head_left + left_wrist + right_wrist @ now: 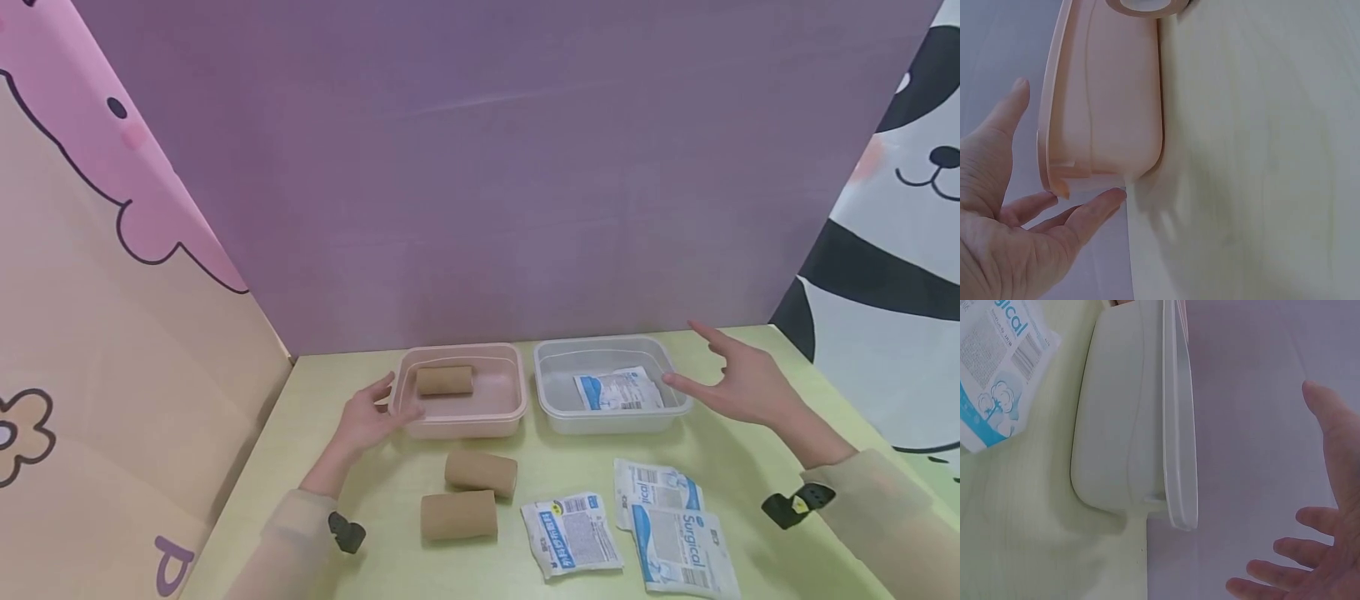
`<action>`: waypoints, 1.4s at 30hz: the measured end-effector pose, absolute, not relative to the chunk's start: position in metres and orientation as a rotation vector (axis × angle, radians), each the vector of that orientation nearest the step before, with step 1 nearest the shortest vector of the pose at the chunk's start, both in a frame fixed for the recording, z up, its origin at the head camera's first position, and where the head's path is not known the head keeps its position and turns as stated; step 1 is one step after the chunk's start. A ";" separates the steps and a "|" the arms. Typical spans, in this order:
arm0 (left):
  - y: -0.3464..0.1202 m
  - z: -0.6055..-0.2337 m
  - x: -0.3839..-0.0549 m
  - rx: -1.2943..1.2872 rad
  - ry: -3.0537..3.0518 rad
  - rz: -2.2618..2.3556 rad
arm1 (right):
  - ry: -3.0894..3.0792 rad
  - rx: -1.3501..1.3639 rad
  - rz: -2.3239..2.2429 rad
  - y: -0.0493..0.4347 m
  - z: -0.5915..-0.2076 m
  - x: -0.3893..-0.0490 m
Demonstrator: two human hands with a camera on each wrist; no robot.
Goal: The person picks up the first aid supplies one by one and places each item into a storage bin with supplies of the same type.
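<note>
At the left end of a pink plastic box (498,427), my left hand (367,421) has its thumb spread and its fingertips right by the end wall, as the left wrist view shows. One brown cardboard roll (445,380) lies inside that box. My right hand (750,383) is spread wide with nothing in it, thumb toward the right rim of a white plastic box (615,423). In the right wrist view its fingers stand apart from that white box (1116,412). A white-and-blue packet (618,389) marked in print lies in the white box.
Two more cardboard rolls (459,516) lie on the pale yellow table (390,550) in front of the pink box. Nearer the white box's front are a single packet (572,535) and two overlapping "Surgical" packets (686,550). A purple wall (487,208) rises behind both boxes.
</note>
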State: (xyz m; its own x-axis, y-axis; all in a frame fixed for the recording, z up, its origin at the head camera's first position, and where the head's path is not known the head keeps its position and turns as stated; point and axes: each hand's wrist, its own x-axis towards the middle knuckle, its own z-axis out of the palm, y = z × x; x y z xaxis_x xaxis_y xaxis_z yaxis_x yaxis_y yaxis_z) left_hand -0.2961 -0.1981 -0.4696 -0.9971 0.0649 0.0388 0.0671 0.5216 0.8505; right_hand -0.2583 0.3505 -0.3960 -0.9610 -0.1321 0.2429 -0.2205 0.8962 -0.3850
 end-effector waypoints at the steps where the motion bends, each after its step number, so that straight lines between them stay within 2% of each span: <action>1: -0.197 -0.470 -0.296 -0.120 -2.739 -1.528 | -2.853 0.270 0.618 0.349 -0.396 -0.258; 17: -0.192 -0.473 -0.293 -0.104 -2.717 -1.525 | -2.813 0.356 0.720 0.330 -0.393 -0.261; 42: -0.191 -0.473 -0.292 -0.089 -2.712 -1.542 | -2.694 0.558 0.907 0.272 -0.388 -0.263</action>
State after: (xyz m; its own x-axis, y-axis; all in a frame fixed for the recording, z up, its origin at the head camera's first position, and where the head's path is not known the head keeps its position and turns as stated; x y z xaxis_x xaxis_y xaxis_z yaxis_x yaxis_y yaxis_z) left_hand -0.2918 -0.1910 -0.4733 -0.9981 0.0397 0.0462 0.0600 0.5101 0.8580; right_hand -0.2629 0.2719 -0.3882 -0.8973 -0.2771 0.3437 -0.4286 0.7337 -0.5273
